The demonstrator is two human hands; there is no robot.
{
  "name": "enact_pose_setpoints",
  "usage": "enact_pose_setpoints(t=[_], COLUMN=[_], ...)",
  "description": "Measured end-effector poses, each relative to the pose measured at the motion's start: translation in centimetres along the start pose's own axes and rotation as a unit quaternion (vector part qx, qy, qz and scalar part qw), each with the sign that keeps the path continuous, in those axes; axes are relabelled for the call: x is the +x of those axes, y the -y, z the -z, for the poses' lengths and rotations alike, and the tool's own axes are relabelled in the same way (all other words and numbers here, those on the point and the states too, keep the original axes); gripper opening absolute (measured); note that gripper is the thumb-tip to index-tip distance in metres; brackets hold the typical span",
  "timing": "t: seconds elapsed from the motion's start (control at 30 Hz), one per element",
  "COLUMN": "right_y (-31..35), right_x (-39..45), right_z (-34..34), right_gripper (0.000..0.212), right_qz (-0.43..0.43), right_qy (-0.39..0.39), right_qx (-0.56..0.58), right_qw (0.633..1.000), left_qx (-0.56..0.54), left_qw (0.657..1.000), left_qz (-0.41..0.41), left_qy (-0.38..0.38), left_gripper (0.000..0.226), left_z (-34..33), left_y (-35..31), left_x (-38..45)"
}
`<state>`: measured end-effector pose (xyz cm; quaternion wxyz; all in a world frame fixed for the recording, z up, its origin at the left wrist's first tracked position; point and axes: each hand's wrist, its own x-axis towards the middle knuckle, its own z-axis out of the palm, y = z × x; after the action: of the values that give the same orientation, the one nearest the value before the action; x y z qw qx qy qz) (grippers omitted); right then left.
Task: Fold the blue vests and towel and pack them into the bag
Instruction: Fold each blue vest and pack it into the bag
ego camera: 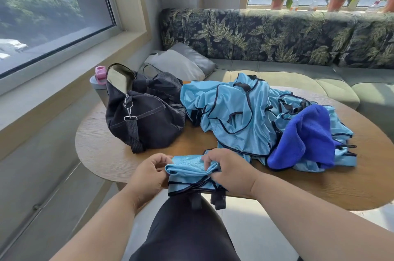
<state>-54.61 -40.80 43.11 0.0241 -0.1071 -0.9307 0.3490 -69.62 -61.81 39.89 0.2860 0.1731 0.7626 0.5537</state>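
Early stage: your left hand (147,172) and right hand (229,172) pinch one part-folded vest (187,172); vest pile (245,115), towel (307,137) unfolded; bag (145,120) shows nothing packed.

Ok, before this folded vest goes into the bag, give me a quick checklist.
1. Light blue folded vest held by both hands, left hand and right hand: ok.
2. Fold tidy: not ok, black straps dangle off the wooden table edge.
3. Black fabric duffel bag within reach: ok.
4. Bag opening unzipped: cannot tell.
5. Remaining vest pile and dark blue towel folded: not ok.
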Motion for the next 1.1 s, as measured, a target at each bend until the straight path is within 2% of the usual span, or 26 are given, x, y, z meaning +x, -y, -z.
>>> enact_pose_setpoints(t=[0.13, 0.2, 0.33, 0.47, 0.53, 0.63, 0.77, 0.87, 1.0, 1.1], right_y=[0.2, 0.4, 0.7, 0.3, 0.4, 0.4, 0.3, 0.2, -0.2, -0.3], right_x=[-1.0, -1.5, -2.3, -2.5, -2.4, -2.4, -2.5, -2.6, -2.5, -2.3], right_z=[-0.8, -0.8, -1.0, -1.2, -1.0, -0.8, -0.6, -0.6, -0.6, -0.8], right_gripper=[0.023, 0.024, 0.024, 0.022, 0.029, 0.036, 0.032, 0.034, 0.038, 0.029], right_qz=[0.023, 0.020, 0.011, -0.013, -0.027, -0.032, -0.035, -0.032, -0.029, -0.050], right_qy=[0.042, 0.047, 0.066, 0.077, 0.090, 0.101, 0.113, 0.138, 0.163, 0.142], right_qx=[-0.058, -0.065, -0.081, -0.043, -0.028, -0.029, -0.026, -0.034, -0.052, -0.012], right_qw=[0.997, 0.997, 0.994, 0.996, 0.995, 0.994, 0.993, 0.989, 0.985, 0.989], left_qx=[0.078, 0.091, 0.050, 0.149, 0.129, 0.098, 0.069, 0.048, -0.001, 0.012], left_qw=[0.997, 0.995, 0.996, 0.985, 0.987, 0.990, 0.992, 0.993, 0.993, 0.996], left_qz=[0.016, 0.032, 0.063, 0.069, 0.087, 0.101, 0.108, 0.109, 0.117, 0.089], left_qy=[0.013, 0.005, -0.037, -0.055, -0.031, 0.007, 0.023, 0.019, 0.028, -0.003], left_gripper=[0.036, 0.031, 0.015, 0.041, 0.048, 0.031, 0.015, 0.017, 0.032, 0.022], left_z=[0.6, 0.4, -0.4, -0.9, -1.5, -2.3, -2.3, -2.2, -2.6, -3.3], left_y=[0.9, 0.7, 0.0, 0.4, 0.1, -0.2, -0.2, 0.0, -0.4, -0.8], left_x=[-0.7, -0.9, -1.1, -0.6, -0.5, -0.3, -0.3, -0.4, -0.6, -0.7])
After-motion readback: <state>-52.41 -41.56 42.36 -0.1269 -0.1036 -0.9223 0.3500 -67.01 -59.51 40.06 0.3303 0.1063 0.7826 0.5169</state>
